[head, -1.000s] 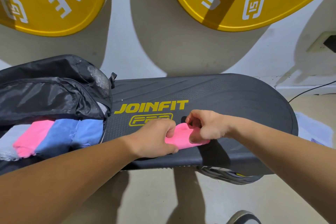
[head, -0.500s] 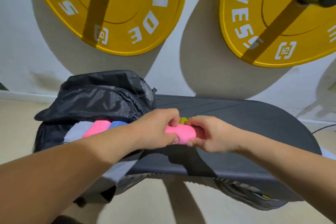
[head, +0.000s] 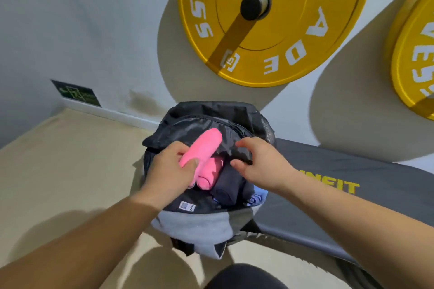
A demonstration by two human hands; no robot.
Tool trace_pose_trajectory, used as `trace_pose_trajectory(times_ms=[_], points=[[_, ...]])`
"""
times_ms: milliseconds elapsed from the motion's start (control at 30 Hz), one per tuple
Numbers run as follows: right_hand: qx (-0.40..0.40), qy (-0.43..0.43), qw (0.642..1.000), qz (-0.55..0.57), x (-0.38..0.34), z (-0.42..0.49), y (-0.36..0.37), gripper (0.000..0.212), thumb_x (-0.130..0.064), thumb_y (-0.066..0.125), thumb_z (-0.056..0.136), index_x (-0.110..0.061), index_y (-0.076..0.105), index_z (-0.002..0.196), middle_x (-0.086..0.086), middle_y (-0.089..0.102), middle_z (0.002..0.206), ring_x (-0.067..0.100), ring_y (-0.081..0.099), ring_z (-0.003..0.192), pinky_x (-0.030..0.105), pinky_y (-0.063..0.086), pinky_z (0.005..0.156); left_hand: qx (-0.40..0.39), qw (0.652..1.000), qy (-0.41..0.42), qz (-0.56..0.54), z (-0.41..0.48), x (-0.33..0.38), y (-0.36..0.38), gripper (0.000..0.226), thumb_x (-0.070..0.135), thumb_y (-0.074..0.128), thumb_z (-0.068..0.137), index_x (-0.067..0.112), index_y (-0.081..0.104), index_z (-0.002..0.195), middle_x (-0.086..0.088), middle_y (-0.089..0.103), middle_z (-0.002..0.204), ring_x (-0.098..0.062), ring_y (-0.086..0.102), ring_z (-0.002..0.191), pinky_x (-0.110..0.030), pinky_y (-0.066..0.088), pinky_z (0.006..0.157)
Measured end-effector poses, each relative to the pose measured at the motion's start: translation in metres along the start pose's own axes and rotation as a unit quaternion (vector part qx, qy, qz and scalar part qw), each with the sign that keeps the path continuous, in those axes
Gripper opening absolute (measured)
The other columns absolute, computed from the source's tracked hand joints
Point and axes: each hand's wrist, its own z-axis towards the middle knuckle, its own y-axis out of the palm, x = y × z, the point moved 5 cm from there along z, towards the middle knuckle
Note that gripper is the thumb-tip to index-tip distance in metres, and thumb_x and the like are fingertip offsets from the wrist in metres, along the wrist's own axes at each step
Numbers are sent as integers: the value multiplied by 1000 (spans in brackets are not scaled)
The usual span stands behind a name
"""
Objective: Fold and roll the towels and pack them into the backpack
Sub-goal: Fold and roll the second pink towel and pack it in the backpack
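A black and grey backpack [head: 199, 230] lies open on the left end of the dark bench [head: 352, 185]. My left hand [head: 170, 172] grips a rolled pink towel [head: 206, 144] and holds it over the opening. A second pink roll [head: 209, 177], a dark navy roll [head: 229, 185] and a blue towel [head: 258, 196] lie inside the bag. My right hand [head: 263, 165] pinches the black upper edge of the opening [head: 242, 148] and holds it back.
Two yellow weight plates [head: 265, 21] hang on the white wall above the bench. Beige floor [head: 58, 171] spreads to the left. A dark sign [head: 76, 94] sits low on the wall. My dark knee [head: 244, 277] shows at the bottom edge.
The pink roll left the bench top and now hovers at the backpack's mouth in my left hand alone. My right hand let go of it and took the bag's edge. The view swung left.
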Motion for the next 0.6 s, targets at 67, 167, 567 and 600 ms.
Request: trace_pose_trajectory(times_ms=[67, 167, 567, 600], points=[[-22, -17, 1000, -5, -12, 6, 23, 39, -36, 69, 89, -21, 63, 124, 2, 61, 121, 22, 58, 115, 37, 48, 98, 46, 997, -45, 45, 8, -31, -29, 8, 27, 68, 84, 25, 61, 88, 9, 66, 82, -18, 64, 80, -33, 51, 73], [-41, -44, 997, -38, -30, 20, 51, 38, -42, 64, 90, -27, 61, 125, -5, 57, 118, 19, 54, 119, 40, 51, 93, 40, 987, -111, 107, 15, -74, -46, 7, 26, 65, 83, 22, 60, 84, 2, 66, 76, -24, 64, 75, -33, 53, 70], [-14, -64, 956, -285, -31, 119, 89, 27, -36, 56, 93, -18, 60, 113, 5, 57, 113, 31, 55, 110, 36, 41, 72, -7, 987, -147, 62, 39, -120, -17, 6, 24, 64, 87, 18, 65, 89, -4, 66, 80, -18, 61, 70, -23, 49, 61], [12, -71, 961, -267, -31, 122, 86, 23, -37, 57, 92, -18, 62, 105, 5, 57, 106, 32, 57, 105, 35, 40, 68, -4, 987, -152, 53, 41, -123, -17, 5, 24, 64, 86, 20, 64, 87, -5, 67, 79, -20, 63, 71, -26, 52, 64]])
